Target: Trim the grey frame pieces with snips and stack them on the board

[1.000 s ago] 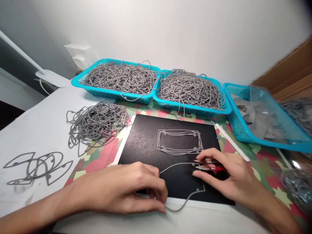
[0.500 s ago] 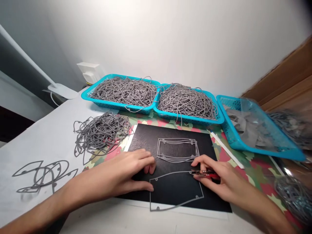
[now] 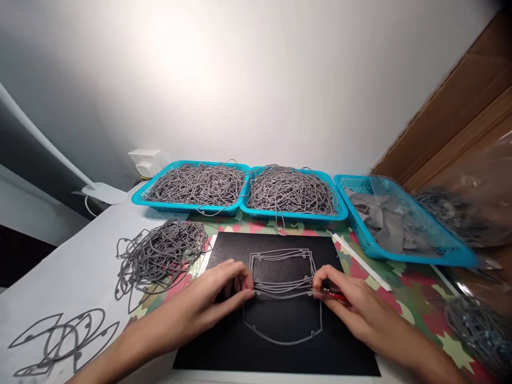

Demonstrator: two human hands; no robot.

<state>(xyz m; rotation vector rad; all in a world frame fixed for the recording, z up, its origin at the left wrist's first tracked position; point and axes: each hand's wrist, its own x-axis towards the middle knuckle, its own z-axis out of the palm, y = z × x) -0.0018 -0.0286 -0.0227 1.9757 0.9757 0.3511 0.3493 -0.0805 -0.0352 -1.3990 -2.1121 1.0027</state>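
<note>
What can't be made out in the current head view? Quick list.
- Red-handled tool: most of it is hidden by the right hand; blade position can't be told.
- Front gray loop: its upper corners are covered by the left hand's and right hand's fingertips.
- White stand: upper end cut off by the left edge.
- Clear bag, right: blur and glare obscure its contents' exact shapes.

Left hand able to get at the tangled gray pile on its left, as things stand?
Likely yes: the gray pile lies uncovered near the left hand, nothing visible between. But that hand seems to pinch the thin gray frame, so it would probably need freeing first.
</note>
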